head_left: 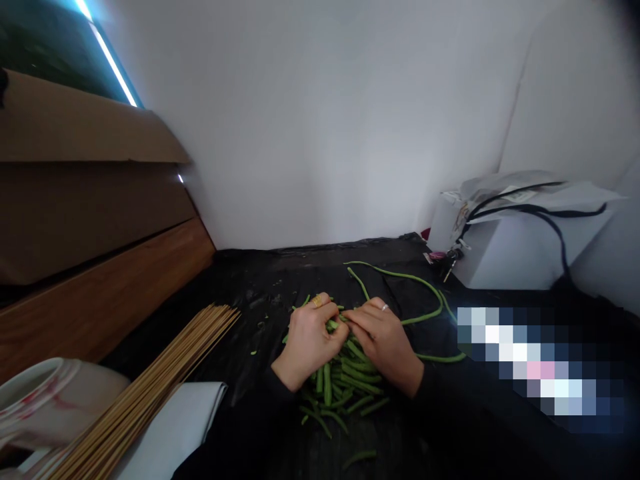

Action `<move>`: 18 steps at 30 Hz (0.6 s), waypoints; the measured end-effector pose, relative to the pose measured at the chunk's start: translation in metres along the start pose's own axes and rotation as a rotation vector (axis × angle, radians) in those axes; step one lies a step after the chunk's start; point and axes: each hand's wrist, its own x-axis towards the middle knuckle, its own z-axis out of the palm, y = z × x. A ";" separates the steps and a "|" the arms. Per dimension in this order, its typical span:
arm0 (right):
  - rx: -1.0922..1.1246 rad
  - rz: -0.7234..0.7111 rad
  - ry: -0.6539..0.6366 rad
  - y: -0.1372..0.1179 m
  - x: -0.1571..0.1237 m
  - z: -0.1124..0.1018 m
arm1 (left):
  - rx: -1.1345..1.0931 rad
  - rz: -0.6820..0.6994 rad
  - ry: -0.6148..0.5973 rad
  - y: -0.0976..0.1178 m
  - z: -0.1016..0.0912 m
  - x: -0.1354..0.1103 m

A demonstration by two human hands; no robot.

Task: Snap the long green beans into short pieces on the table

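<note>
While short bean pieces (361, 376) lie heaped just below them, our left hand (310, 339) and right hand (384, 339) pinch a yardlong bean (331, 325) between their fingers (363, 322).

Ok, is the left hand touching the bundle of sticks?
Apart: the head view shows black sheeting between the left hand and the bundle of sticks.
</note>
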 end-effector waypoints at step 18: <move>1.174 0.736 0.173 -0.004 0.009 -0.001 | -0.637 -0.296 -0.067 0.003 -0.005 0.009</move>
